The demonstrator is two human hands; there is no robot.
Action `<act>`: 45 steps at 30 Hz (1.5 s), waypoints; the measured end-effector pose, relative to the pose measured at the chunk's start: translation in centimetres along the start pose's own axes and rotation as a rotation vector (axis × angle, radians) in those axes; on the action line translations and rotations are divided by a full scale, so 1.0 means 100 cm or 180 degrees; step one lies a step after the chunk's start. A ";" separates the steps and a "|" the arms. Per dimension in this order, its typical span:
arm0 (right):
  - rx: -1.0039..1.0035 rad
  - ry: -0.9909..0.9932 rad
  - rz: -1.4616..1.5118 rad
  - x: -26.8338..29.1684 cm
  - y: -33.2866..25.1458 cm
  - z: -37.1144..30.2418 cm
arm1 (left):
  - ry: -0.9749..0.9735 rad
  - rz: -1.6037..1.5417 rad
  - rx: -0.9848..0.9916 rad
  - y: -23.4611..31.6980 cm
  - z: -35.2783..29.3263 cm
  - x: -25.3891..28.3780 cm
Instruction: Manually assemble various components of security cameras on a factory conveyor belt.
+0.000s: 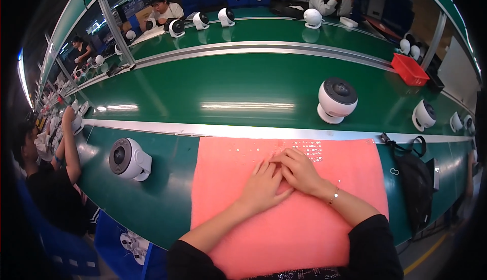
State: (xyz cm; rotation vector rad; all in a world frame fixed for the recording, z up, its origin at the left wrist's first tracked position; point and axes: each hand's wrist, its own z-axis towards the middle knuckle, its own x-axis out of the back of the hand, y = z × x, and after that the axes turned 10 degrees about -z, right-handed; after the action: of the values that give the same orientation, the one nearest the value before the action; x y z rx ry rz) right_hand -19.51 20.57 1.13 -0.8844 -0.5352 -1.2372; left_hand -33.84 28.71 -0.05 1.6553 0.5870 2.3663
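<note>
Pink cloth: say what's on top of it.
On the pink cloth rest the left hand, the right hand and small shiny pieces near its far edge; anything beneath the hands is covered.

pale dots [313, 150] on pink cloth [289, 232] too small to identify; dark sleeves [374, 247] cut off below

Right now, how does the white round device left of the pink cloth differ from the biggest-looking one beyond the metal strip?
Facing: the left device turns its dark face leftward; the far device turns its mostly upward.
Base: the left device's shows at its right; the far device's at its lower left.
Place: the left device sits beside the pink cloth; the far device, beyond the metal strip.
Both: white rounded bodies, dark round faces.
</note>
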 end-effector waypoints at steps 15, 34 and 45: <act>0.0064 -0.0256 0.0320 0.002 0.007 0.000 | 0.0154 -0.0094 -0.0164 -0.001 0.001 -0.001; 0.1267 -0.0889 0.1824 -0.012 -0.037 -0.033 | -0.0248 -0.3775 -0.0678 0.002 -0.005 0.000; 0.1590 -0.0595 0.1755 -0.012 -0.040 -0.029 | -0.0476 -0.3871 -0.0512 0.004 -0.005 0.005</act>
State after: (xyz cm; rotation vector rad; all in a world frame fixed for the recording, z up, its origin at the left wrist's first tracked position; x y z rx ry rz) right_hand -23.98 18.59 -0.37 -0.6565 -0.6572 -0.4876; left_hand -34.52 28.47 0.42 0.9107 0.9617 1.3303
